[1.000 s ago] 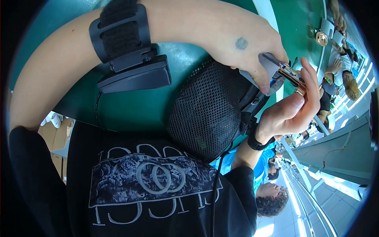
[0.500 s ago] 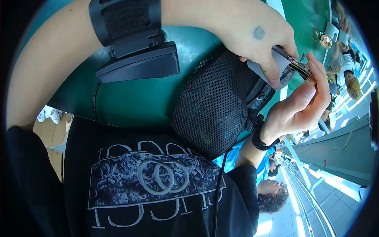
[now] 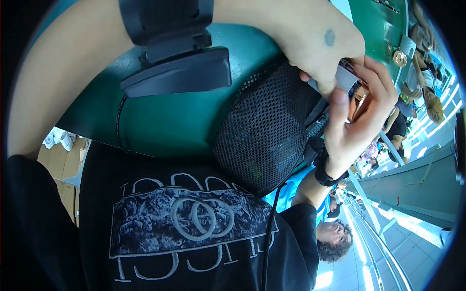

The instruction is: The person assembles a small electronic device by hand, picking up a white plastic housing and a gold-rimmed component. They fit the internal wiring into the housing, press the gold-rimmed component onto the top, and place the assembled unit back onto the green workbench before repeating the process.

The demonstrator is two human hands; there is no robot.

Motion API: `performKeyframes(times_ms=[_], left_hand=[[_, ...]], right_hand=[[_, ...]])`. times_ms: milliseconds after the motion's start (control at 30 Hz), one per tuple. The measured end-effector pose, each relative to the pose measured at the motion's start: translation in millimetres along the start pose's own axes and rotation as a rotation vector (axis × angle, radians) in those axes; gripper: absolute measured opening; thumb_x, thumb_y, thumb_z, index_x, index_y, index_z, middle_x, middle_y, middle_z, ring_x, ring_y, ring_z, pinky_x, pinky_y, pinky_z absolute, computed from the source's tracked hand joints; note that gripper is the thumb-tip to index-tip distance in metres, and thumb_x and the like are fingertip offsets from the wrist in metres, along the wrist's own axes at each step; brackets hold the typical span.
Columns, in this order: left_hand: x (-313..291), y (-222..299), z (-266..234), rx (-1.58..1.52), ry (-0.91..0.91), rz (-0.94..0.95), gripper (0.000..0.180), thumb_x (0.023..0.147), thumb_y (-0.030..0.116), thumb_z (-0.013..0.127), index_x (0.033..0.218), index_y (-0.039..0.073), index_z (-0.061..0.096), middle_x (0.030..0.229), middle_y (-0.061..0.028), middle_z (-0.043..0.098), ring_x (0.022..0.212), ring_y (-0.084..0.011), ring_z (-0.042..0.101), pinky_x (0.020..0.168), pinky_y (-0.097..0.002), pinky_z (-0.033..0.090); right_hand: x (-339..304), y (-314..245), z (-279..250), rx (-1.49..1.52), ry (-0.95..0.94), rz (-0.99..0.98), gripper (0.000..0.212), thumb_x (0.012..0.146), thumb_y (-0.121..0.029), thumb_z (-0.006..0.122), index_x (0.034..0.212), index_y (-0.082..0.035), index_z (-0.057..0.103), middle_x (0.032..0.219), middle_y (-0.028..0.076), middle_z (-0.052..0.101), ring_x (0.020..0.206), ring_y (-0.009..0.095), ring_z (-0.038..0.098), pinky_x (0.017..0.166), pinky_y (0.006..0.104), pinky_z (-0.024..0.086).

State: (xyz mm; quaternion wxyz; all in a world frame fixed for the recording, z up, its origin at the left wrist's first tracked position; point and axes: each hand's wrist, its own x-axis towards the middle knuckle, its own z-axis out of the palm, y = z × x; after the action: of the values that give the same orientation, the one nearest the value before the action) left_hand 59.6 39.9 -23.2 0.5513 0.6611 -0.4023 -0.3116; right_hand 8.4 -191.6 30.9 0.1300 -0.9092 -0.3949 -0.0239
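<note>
My left hand point(image 3: 327, 46) reaches in from the left across the table and pinches a flat grey casing point(image 3: 345, 80) from above. Wrapped about the same piece from the right is my right hand point(image 3: 361, 109), its thumb against the near side and its fingers curled over the far side. A copper-coloured part point(image 3: 357, 99) shows between the right thumb and fingers; the rest of the piece is hidden. Just left of the hands bulges a black mesh pouch-like thing point(image 3: 267, 126). A strap with a black box point(image 3: 179, 72) sits on my left forearm, and a dark band point(image 3: 326, 175) circles my right wrist.
The green table point(image 3: 165, 123) spreads beneath my arms. A black cable point(image 3: 273, 218) runs down over my shirt. A co-worker point(image 3: 335, 237) is at the lower right, with several people farther off. Cardboard boxes point(image 3: 63, 157) stand at the lower left, beside the table edge.
My right hand has closed in from open, extended fingers to wrap the casing, now covering the wires that showed. My left hand and forearm have shifted slightly right.
</note>
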Motion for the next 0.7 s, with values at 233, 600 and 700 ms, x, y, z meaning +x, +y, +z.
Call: performKeyframes(times_ms=[233,600,700], left_hand=[[4,2,21,-0.138,0.071,-0.112,0.044,0.09,0.037,0.074,0.109,-0.002,0.067,0.077,-0.0162,0.066,0.065,-0.0265,0.059,0.062,-0.0376,0.047],[11,-1,34,-0.262,0.272,-0.01,0.052,0.092,0.033,0.076,0.13,0.001,0.061,0.091,-0.0134,0.068,0.075,-0.0217,0.068,0.067,-0.0325,0.054],[9,1,38,-0.308,0.366,-0.031,0.06,0.093,0.031,0.075,0.139,-0.001,0.053,0.107,-0.0171,0.068,0.08,-0.0211,0.07,0.07,-0.0321,0.057]], right_hand=[[0,-18,5,0.109,-0.065,0.168,0.054,0.081,-0.016,0.081,0.127,0.002,0.059,0.142,0.018,0.052,0.121,0.031,0.058,0.099,0.0408,0.049],[7,2,12,0.081,0.079,0.038,0.042,0.077,-0.009,0.081,0.113,-0.001,0.062,0.128,0.016,0.063,0.112,0.032,0.064,0.093,0.0395,0.053],[8,15,-4,0.16,0.158,0.313,0.03,0.089,-0.012,0.075,0.114,-0.002,0.062,0.122,0.017,0.065,0.108,0.03,0.065,0.089,0.037,0.053]])
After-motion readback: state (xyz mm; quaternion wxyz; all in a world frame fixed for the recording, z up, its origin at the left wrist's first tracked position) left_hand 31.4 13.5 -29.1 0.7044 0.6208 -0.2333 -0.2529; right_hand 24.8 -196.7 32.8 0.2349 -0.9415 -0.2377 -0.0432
